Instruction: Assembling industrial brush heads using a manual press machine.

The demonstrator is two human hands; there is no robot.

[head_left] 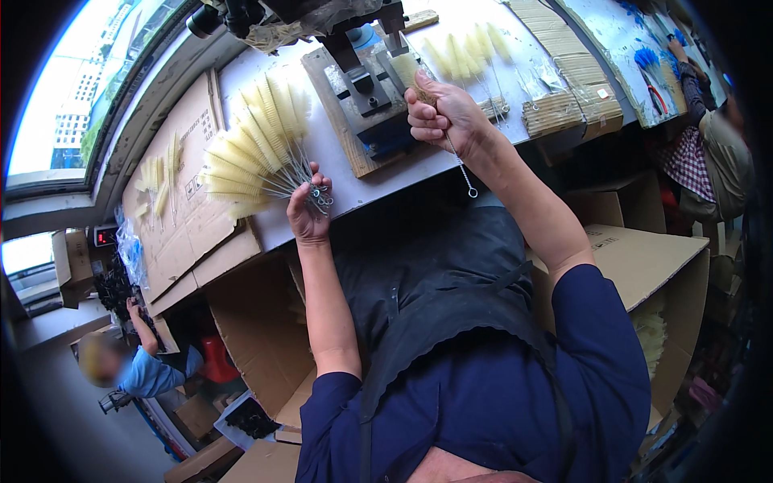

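My left hand (308, 205) is closed round the wire handles of a fanned bunch of bottle brushes (256, 149) with pale yellow bristles. Their looped ends stick out past my fingers. My right hand (444, 113) grips a single bottle brush, whose twisted wire (460, 167) hangs below the fist and ends in a small ring. Pale bristles (407, 68) show just beyond that fist, beside the bench machine (366, 97). A brown piece (424, 94) sits between my right thumb and fingers; its kind cannot be made out.
More brushes lie at the back of the white table (419, 171) and on the cardboard sheet (189, 189) at left. Stacked flat cardboard (564, 72) lies to the right. Open cartons (644, 262) flank my lap. Other people sit at far left and far right.
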